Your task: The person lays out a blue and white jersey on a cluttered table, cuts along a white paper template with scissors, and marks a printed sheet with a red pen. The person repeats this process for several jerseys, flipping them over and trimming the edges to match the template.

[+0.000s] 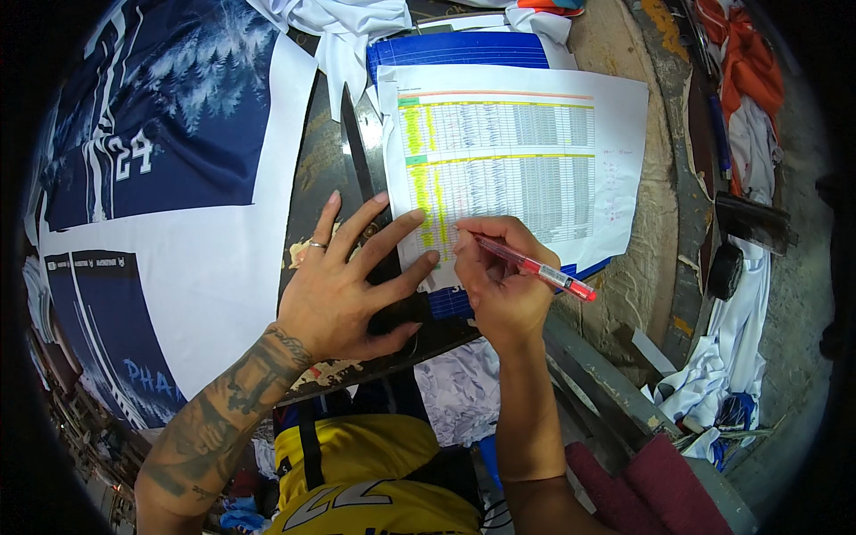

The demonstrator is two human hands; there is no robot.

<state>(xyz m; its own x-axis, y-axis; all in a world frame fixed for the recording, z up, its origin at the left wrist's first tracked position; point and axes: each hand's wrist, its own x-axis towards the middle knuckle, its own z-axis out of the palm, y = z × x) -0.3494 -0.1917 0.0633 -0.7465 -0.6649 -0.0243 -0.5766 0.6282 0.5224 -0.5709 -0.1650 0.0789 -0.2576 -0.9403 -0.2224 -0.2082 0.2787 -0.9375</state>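
Observation:
My right hand [506,283] grips a red pen [535,266], its tip on the lower left part of a printed table sheet [615,134]. Rows of small cells fill that sheet, with yellow marking down its left columns and handwritten marks among them. Fingers spread, my left hand [352,276] lies flat with its fingertips at the sheet's left edge. Partly under that hand is a pair of scissors [358,147], its long dark blade pointing away from me. A blue folder or pad [464,52] shows beneath the sheet.
White printed fabric or paper [205,267] with dark blue jersey panels [196,169] covers the left side. White cloth [348,27] is bunched at the back. On the right are a worn table edge [687,160], orange cloth [749,62] and white scraps [713,366]. A maroon cushion [646,490] sits lower right.

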